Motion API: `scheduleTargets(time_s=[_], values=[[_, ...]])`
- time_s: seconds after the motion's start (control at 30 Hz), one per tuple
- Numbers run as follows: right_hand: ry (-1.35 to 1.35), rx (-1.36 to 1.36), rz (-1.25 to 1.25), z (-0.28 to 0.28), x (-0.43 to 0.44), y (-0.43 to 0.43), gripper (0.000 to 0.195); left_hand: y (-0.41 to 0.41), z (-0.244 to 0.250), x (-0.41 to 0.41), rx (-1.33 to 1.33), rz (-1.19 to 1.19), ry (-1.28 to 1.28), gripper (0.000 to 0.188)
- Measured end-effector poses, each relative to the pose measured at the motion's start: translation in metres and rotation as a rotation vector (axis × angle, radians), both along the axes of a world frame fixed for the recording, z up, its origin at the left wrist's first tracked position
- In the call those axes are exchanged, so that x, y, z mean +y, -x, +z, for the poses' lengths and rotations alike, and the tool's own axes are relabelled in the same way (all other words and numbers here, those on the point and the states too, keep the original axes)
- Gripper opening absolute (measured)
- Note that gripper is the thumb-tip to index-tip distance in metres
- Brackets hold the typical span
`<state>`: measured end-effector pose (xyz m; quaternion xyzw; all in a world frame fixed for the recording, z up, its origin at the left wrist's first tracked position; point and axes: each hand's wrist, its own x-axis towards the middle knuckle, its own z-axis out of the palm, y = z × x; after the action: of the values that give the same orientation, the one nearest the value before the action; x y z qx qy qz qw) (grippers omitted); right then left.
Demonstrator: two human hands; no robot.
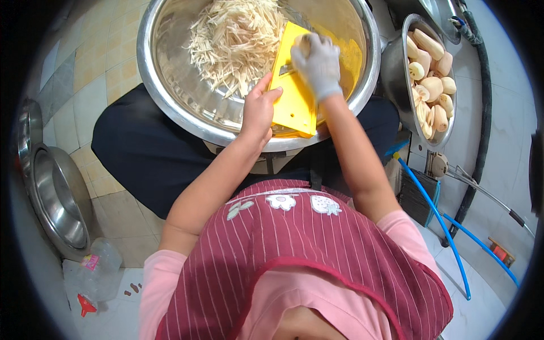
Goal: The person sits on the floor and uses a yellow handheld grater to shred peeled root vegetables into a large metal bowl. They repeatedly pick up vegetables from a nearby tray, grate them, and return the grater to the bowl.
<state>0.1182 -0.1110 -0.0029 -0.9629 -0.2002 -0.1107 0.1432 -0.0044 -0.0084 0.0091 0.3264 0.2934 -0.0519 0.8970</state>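
My bare left hand (259, 106) grips the left edge of a yellow plastic grater board (297, 97), which leans inside a large steel basin (146, 55). Over the board's upper part is my right hand (318, 66), in a pale grey glove and blurred. Its fingers are curled over a pale piece (302, 43), probably peeled lotus root, mostly hidden under the glove. Left of the board, a heap of pale shredded strips (238, 42) lies in the basin. The board's blade slot shows beside the glove.
A steel bowl (395, 80) of peeled lotus root pieces (432, 88) stands at the right. Blue-handled tools (433, 216) lean below it. Steel basins (59, 204), a clear plastic bottle (106, 263) and a red funnel (86, 305) are at the left.
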Motion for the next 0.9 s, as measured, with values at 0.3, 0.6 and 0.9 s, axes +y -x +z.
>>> scheduleTargets(time_s=[0.3,0.6,0.9], values=[[-0.072,0.059,0.16,0.06,-0.011,0.092,0.032,0.003,-0.003,-0.003,0.053,0.053,-0.029,0.053],[-0.008,0.121,0.07,0.02,-0.001,0.032,0.032,0.002,-0.007,0.003,0.093,0.083,0.016,0.049],[0.099,0.015,-0.056,-0.008,0.005,-0.019,0.03,0.001,-0.007,-0.001,0.063,0.092,0.062,0.048]])
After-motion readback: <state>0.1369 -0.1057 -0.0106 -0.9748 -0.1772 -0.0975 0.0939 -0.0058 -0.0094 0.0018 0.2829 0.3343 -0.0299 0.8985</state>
